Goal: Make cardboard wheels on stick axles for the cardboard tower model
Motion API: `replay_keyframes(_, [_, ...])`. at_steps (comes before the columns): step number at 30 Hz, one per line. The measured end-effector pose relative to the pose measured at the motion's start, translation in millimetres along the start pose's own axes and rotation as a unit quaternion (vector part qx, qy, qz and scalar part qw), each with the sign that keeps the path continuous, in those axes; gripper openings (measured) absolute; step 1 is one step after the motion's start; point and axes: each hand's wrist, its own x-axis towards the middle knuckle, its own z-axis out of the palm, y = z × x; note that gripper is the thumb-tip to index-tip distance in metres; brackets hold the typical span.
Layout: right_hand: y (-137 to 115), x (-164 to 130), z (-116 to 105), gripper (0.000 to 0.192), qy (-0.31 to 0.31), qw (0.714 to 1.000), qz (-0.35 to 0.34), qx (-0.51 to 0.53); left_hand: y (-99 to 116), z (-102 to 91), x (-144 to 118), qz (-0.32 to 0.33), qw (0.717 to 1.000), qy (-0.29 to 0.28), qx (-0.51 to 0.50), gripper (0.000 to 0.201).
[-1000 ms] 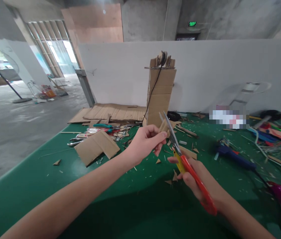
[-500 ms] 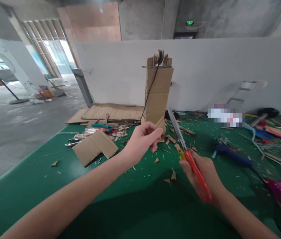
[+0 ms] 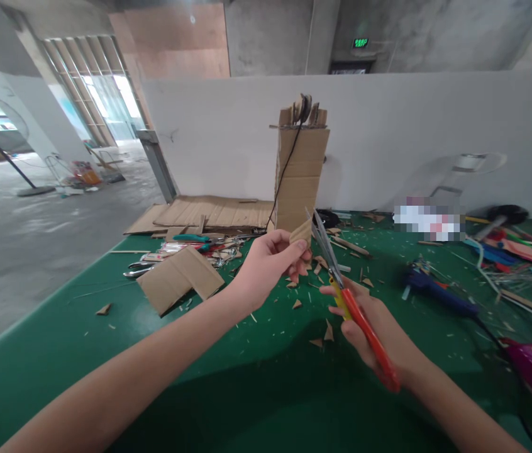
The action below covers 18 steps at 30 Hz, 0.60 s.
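Pinched between my left hand's (image 3: 268, 264) fingertips is a small tan cardboard scrap (image 3: 302, 232); my right hand (image 3: 373, 327) is wrapped around orange-handled scissors (image 3: 341, 290), blades slightly parted just beside the scrap's edge. I'd hold it steady, fingers clear, above the green table (image 3: 105, 352).

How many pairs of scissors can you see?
1 for certain: the red-handled scissors in the right hand, blades at the cardboard piece. Others may hide in the clutter behind.

Small cardboard piece (image 3: 302, 233) between scissor blades (image 3: 323, 246)
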Motion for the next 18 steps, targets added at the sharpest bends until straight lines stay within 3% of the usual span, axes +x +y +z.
replay_keyframes(8, [-3.6, 0.3, 1.7, 0.067, 0.0, 1.0, -0.002, -0.009, -0.9, 4.1, -1.9, 0.001, 1.0, -0.012, 0.014, 0.02])
replay_keyframes(18, [-5.4, 4.1, 2.0, 0.04, 0.014, 0.998, 0.031, -0.052, 0.1, 5.2, -2.4, -0.023, 1.0, -0.007, 0.005, 0.019])
